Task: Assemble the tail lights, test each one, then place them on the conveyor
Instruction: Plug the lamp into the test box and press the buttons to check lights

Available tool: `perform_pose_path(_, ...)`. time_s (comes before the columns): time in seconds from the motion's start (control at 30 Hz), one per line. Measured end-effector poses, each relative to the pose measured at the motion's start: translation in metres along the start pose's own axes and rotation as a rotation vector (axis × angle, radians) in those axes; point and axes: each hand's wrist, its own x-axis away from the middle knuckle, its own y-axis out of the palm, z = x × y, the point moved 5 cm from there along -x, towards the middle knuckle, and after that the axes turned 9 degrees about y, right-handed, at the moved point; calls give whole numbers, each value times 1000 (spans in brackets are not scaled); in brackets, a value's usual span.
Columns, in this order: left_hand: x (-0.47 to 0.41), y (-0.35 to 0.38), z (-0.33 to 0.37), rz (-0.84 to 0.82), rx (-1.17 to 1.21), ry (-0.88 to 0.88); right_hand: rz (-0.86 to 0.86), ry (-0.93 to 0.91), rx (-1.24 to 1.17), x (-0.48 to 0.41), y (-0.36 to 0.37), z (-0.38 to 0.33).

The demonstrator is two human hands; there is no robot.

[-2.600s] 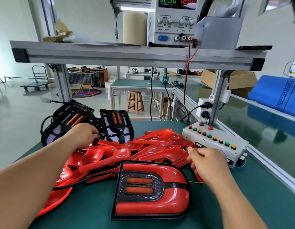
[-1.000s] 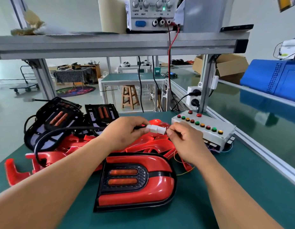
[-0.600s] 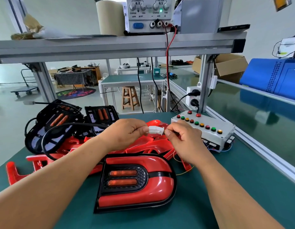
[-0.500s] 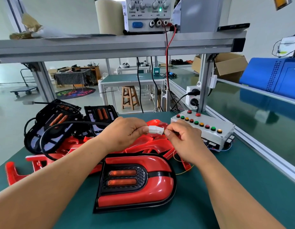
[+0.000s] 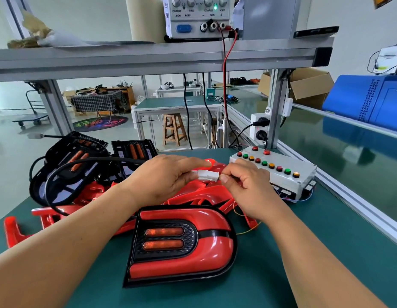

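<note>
An assembled red and black tail light (image 5: 182, 245) lies flat on the green bench in front of me. Its black cable (image 5: 60, 174) loops left and runs into my left hand (image 5: 162, 178). That hand pinches one end of a white connector (image 5: 206, 175) above the pile of red lenses (image 5: 193, 192). My right hand (image 5: 246, 185) pinches the other end, with thin coloured wires trailing below it. The two connector halves look pushed together. A grey test box (image 5: 279, 174) with red, green and yellow buttons stands just right of my hands.
Black lamp housings (image 5: 77, 161) are heaped at the back left. A power supply (image 5: 197, 16) sits on the aluminium shelf (image 5: 148, 56) overhead, with red and black leads hanging down. The glossy green conveyor (image 5: 348, 156) runs along the right behind a rail, carrying a blue object (image 5: 366, 101).
Both hands rose from the lens pile, brought the two white connector halves together and pushed them closer. The black cable was lifted into a loop at the left.
</note>
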Motion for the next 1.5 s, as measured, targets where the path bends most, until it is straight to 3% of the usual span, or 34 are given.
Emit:
perform_pose_path(0.07, 0, 2, 2, 41, 76, -1, 19, 12, -23, 0, 1, 0)
perform_pose_path(0.3, 2, -11, 14, 353, -6, 213, 34, 62, -175, 0, -2, 1)
perform_pose_path(0.4, 2, -12, 14, 396, 30, 175, 50, 78, -214, 1, -4, 3)
perform_pose_path(0.53, -5, -8, -3, 300, 217, -153, 92, 83, -243, 1, -6, 3)
perform_pose_path(0.63, -10, -2, -6, 188, 269, -250, 120, 57, -232, 1, -6, 1)
perform_pose_path(0.87, -11, 5, -8, 155, 355, -303, 158, -3, -98, 0, -3, 1)
perform_pose_path(1.1, -15, 6, -7, 76, 295, -314, 138, -30, 67, 0, 3, 0)
perform_pose_path(1.5, -19, 7, -5, 36, 256, -329, 142, -15, -8, -1, 12, -1)
